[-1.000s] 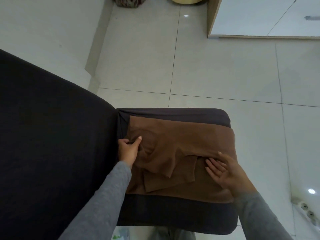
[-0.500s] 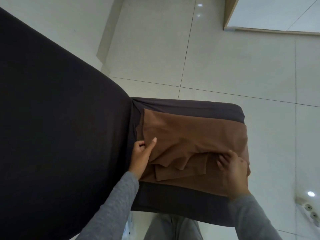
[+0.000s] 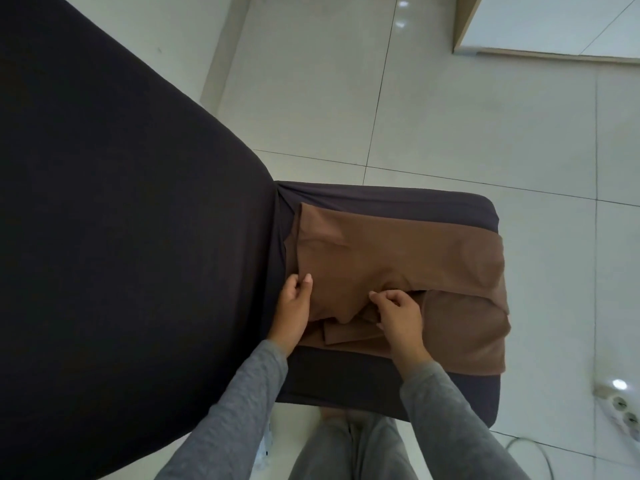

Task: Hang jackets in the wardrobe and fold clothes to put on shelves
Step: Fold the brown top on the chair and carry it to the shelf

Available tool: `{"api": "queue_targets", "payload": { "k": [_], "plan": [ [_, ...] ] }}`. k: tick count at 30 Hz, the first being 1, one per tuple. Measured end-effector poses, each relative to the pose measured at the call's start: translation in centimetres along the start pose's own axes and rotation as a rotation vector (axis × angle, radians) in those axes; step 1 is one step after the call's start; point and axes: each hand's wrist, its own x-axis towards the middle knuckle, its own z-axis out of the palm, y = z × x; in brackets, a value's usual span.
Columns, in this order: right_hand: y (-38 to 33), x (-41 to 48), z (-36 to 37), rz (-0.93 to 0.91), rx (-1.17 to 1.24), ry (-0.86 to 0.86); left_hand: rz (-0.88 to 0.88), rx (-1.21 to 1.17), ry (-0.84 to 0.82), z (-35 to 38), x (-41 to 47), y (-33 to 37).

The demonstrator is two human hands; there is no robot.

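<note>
Smooth brown garment [image 3: 398, 258], partly folded flat, spanning the dark grey fabric seat cushion [image 3: 381, 199] from left edge to right. Left hand [image 3: 294, 306]: grip pinching the garment's left edge beside the black upholstered backrest [image 3: 121, 237]. Right hand [image 3: 398, 317]: grip pinching a central fold. Glossy tiled floor [image 3: 450, 116] around.

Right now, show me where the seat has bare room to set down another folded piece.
Two bare strips of the seat: a narrow one beyond the brown garment, a wider one between it and your legs. The middle is crowded: left hand and right hand both hold the garment.
</note>
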Motion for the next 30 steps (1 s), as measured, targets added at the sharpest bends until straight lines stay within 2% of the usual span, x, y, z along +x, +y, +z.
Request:
{"api": "queue_targets", "payload": {
  "k": [4,6,8,10,12,15,17,22,28,30],
  "plan": [
    [0.9,-0.6,-0.8,-0.042,0.198,0.006,0.010,0.032,0.070,0.3,-0.5,-0.8],
    [1.5,-0.9,-0.7,0.001,0.281,-0.031,-0.006,0.021,0.037,0.5,-1.1,-1.3],
    [1.9,-0.8,-0.4,0.030,0.308,-0.074,-0.047,-0.005,-0.063,0.9,-2.0,-1.5],
    [1.7,-0.5,-0.2,0.036,0.252,-0.112,-0.054,0.020,-0.146,1.1,-2.3,-2.1],
    [1.7,-0.2,0.0,0.046,0.130,-0.140,-0.098,-0.048,-0.140,1.1,-2.5,-2.3],
    [2.3,0.2,0.2,0.000,0.005,-0.127,-0.246,-0.386,-0.030,1.0,-2.3,-1.9],
    [2.7,0.0,0.4,-0.062,-0.020,-0.073,-0.269,-0.521,-0.031,1.0,-2.5,-1.3],
    [2.8,0.4,0.7,-0.057,0.138,0.066,-0.272,-0.506,-0.045,1.0,-3.0,-1.1],
    [1.7,1.4,0.5,0.031,0.026,0.000,-0.224,-0.473,-0.103,0.0,-3.3,-1.4],
    [1.5,1.1,0.4,0.049,0.063,-0.029,-0.208,-0.459,-0.118,-0.1,-3.4,-1.7]
  ]
}}
